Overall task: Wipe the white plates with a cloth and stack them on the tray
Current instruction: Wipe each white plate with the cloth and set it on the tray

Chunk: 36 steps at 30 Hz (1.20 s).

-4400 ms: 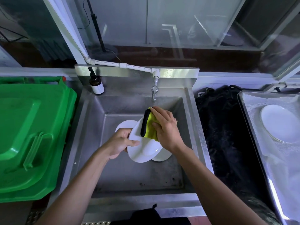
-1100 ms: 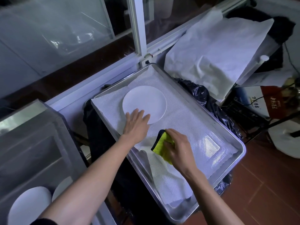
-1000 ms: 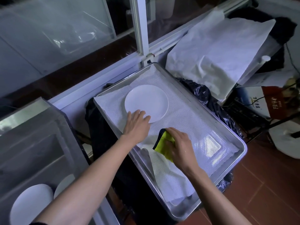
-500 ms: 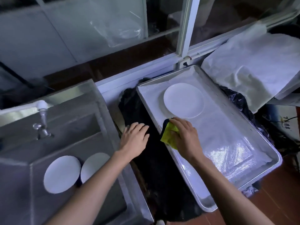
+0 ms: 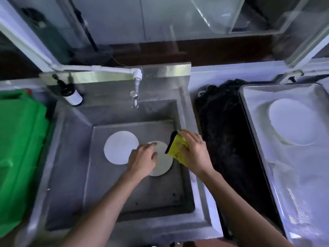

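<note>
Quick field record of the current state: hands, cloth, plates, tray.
left hand: over the near sink plate, contact unclear
right hand: grips cloth
sink: two plates; far plate untouched
tray: right of sink, holds stacked plates, count unclear

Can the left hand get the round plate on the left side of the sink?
Probably yes. The left hand hovers over the right plate, just beside the left plate. That plate lies bare on the sink floor, and nothing lies between them.
</note>
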### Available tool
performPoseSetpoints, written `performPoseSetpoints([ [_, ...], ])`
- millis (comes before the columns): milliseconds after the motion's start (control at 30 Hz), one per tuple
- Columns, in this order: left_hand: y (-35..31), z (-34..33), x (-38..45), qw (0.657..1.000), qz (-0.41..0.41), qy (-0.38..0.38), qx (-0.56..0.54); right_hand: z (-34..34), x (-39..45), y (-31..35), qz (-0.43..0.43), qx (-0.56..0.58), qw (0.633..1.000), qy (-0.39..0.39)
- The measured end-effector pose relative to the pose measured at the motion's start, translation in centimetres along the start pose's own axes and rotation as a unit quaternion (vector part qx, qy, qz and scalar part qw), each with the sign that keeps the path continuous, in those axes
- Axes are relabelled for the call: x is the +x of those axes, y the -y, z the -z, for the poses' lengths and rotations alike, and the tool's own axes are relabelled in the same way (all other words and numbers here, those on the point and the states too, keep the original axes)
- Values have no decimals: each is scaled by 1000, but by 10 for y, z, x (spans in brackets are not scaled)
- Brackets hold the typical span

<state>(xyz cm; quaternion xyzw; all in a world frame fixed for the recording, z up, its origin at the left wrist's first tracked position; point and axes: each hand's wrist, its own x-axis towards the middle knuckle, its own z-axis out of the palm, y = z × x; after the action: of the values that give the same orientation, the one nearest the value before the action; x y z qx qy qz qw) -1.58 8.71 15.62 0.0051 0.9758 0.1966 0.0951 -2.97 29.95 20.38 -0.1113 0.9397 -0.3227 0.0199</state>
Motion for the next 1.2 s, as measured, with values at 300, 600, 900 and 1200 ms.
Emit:
performPoseSetpoints([
  [300, 116, -27, -18, 991, 92, 26, -95, -98, 18, 52, -46, -3, 997, 54],
  [600, 141, -78, -3, 958, 175, 23, -224, -147, 29, 34, -74, 9, 994, 75],
  [900, 166, -160, 33, 848, 390, 14, -360, -187, 40, -13, -97, 31, 988, 114],
  [1200, 162, -220, 43, 794, 460, 19, -397, -212, 34, -48, -111, 55, 987, 100],
])
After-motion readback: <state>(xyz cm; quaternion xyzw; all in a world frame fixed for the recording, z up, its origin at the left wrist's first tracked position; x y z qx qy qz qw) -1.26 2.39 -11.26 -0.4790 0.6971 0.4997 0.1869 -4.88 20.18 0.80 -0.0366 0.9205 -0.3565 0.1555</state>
